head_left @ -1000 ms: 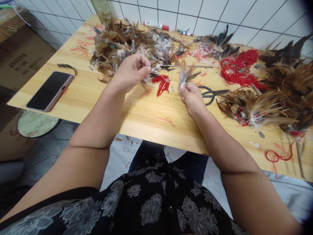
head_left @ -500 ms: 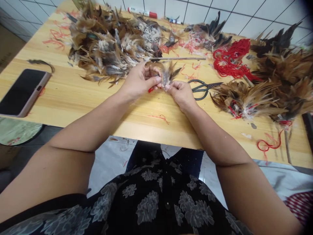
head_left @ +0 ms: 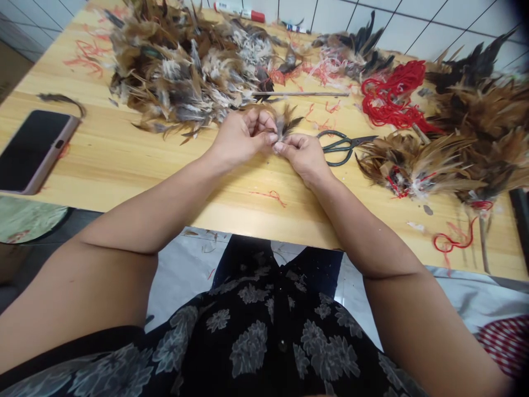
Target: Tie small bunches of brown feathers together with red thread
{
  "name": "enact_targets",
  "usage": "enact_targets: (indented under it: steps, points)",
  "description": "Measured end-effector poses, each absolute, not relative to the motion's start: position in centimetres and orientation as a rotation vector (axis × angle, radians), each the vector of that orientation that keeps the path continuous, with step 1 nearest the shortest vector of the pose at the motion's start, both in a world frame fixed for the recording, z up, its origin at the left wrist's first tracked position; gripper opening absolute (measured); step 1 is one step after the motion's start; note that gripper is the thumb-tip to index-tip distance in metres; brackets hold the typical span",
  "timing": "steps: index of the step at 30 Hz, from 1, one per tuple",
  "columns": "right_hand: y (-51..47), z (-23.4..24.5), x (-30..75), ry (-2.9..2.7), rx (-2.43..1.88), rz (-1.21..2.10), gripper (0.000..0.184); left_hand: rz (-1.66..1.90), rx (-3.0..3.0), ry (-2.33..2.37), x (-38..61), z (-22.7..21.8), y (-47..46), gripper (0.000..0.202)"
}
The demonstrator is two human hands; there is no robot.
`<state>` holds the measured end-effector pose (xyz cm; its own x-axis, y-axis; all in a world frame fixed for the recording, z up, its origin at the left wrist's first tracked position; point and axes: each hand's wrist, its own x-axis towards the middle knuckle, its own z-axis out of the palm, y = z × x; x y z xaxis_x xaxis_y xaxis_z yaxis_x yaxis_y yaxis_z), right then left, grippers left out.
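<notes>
Near the middle of the wooden table, my two hands meet at a small bunch of brown and dark feathers (head_left: 285, 122). My left hand (head_left: 247, 135) is closed, thumb and fingers pinching at the base of the bunch. Closed as well, my right hand (head_left: 303, 155) pinches the quill ends from the other side, thumb and forefinger touching the left fingertips. Fingers hide most of the quills. Just right of my right hand lies a pair of black scissors (head_left: 341, 148), blades pointing right.
A large feather heap (head_left: 177, 71) lies back left, with a thin stick (head_left: 303, 94) beside it. Red string (head_left: 392, 96) is piled back right, near tied feather bundles (head_left: 413, 165). A phone (head_left: 33, 149) rests at the left edge; markers (head_left: 239, 11) lie by the tiled wall.
My hands have drawn closer together at the feather bunch. The red bit that showed under my left fingers is now hidden. The whole view has shifted slightly.
</notes>
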<state>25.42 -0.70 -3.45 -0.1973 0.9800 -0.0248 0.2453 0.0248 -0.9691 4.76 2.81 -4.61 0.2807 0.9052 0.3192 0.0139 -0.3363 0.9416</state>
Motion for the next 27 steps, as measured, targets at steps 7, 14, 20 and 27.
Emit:
enact_targets:
  steps: [7,14,20,27]
  points:
    - [-0.6,-4.0,25.9,-1.64,-1.276,1.151,0.052,1.091,1.51,0.976,4.8,-3.0,1.6,0.054]
    - [-0.5,-4.6,26.1,-1.679,-1.239,1.1,0.045,0.998,1.403,0.941,5.0,-1.9,0.7,0.059]
    - [-0.6,-4.5,25.9,-1.785,-1.326,0.957,0.032,1.039,1.358,0.941,5.3,-2.0,0.4,0.053]
    - [-0.7,-4.9,25.7,-1.909,-1.343,0.816,0.02,1.047,1.323,0.876,5.2,-4.2,1.6,0.065]
